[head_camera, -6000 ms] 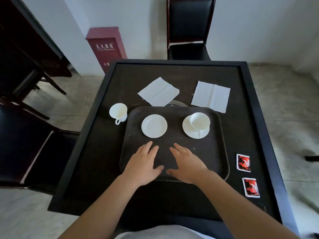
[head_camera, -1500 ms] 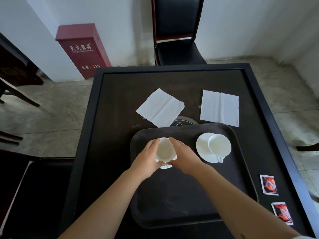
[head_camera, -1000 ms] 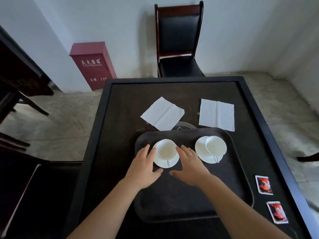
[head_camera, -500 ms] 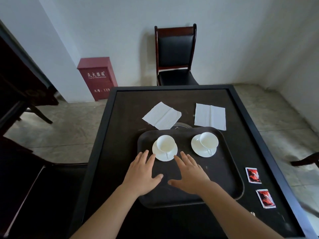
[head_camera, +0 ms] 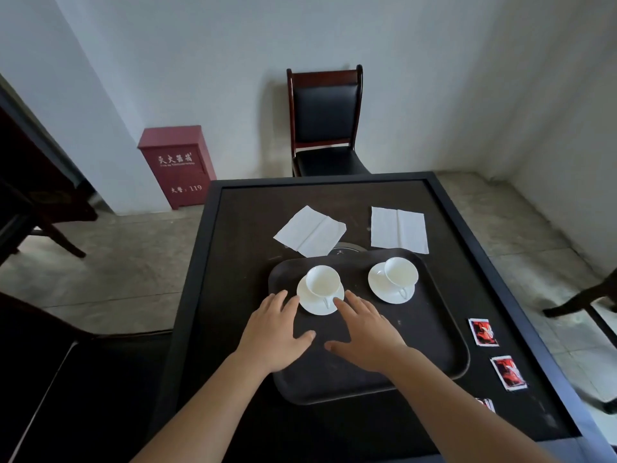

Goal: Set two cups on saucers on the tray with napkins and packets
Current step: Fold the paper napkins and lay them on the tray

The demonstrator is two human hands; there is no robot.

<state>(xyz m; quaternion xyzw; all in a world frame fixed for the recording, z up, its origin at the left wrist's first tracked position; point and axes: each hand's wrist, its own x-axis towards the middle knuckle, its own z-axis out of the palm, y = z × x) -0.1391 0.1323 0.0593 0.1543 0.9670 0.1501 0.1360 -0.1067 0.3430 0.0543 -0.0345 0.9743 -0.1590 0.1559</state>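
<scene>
A dark tray (head_camera: 434, 335) lies on the black table. Two white cups stand on white saucers at its far end: the left cup (head_camera: 322, 281) on the left saucer (head_camera: 315, 305), the right cup (head_camera: 400, 273) on the right saucer (head_camera: 384, 294). My left hand (head_camera: 274, 332) and my right hand (head_camera: 369, 332) lie flat and empty on the tray just in front of the left saucer, fingertips close to its rim. Two white napkins, left (head_camera: 310, 230) and right (head_camera: 399, 229), lie on the table beyond the tray. Red packets (head_camera: 483, 331) (head_camera: 508, 373) lie right of the tray.
A third packet's edge (head_camera: 485, 403) shows near my right forearm. A round inset (head_camera: 344, 251) peeks out behind the tray. A black chair (head_camera: 325, 128) stands at the table's far side, a red cabinet (head_camera: 177, 165) by the wall, dark furniture at the left.
My hands set the left cup on its saucer, let go, and drew back to rest flat on the tray. The view has tilted up, showing more of the room.
</scene>
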